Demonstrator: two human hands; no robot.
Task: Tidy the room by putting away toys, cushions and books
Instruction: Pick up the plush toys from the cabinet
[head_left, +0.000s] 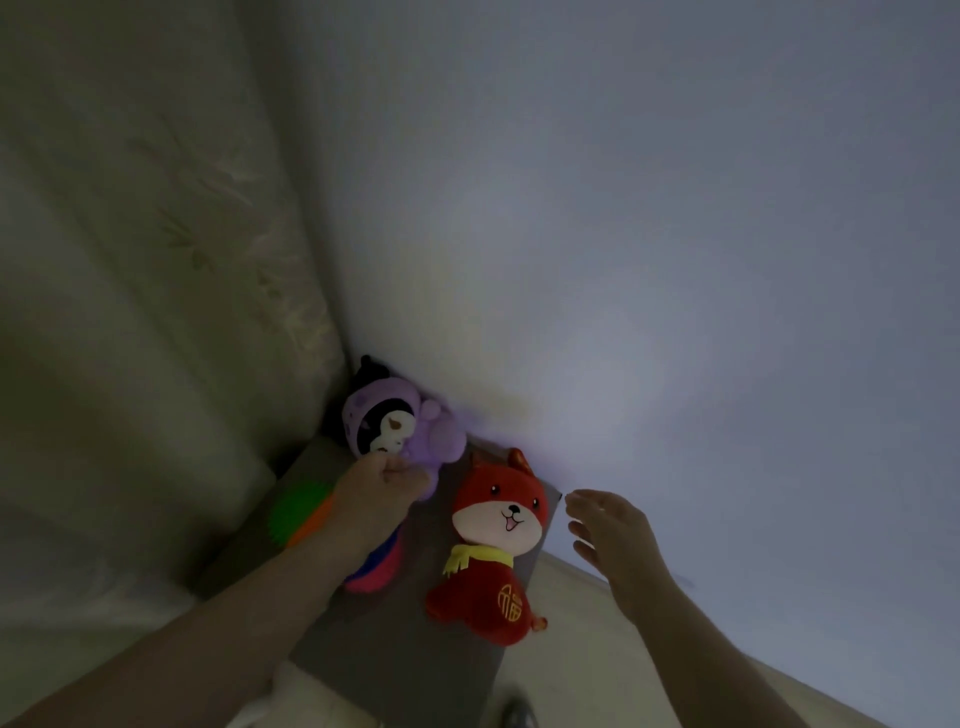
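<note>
**Gripping the purple plush (397, 415) with the left hand (382, 486)**

The scene is dim and soft, so fine detail is hard to read. A grey worktop (415, 670) sits in a room corner, with a pale patterned curtain (156, 312) hanging on the left and a bare wall (675, 208) on the right. A strip of light floor (576, 639) shows past the worktop's right edge.

The purple plush lies at the far end of the worktop, pushed right into the corner where curtain and wall meet, its white face turned towards the camera. The left hand reaches in from the lower left, and its fingers are curled round the lower edge of this plush, pinching the fabric.

Just beside it, nearer the camera and to the right, a red plush (493, 525) with a cream muzzle and a yellow scarf lies on its back on the worktop, head towards the wall. No hand touches it.

The right hand (613, 530) hangs in the air to the right of the red plush, close to the worktop's right edge. Its fingers are straight and spread, and it holds nothing.

A spiky toy in green and orange (298, 506) peeks out left of the left wrist, and a pink and blue toy (376, 569) shows under the forearm. The arm hides whether these are one thing or two.
</note>
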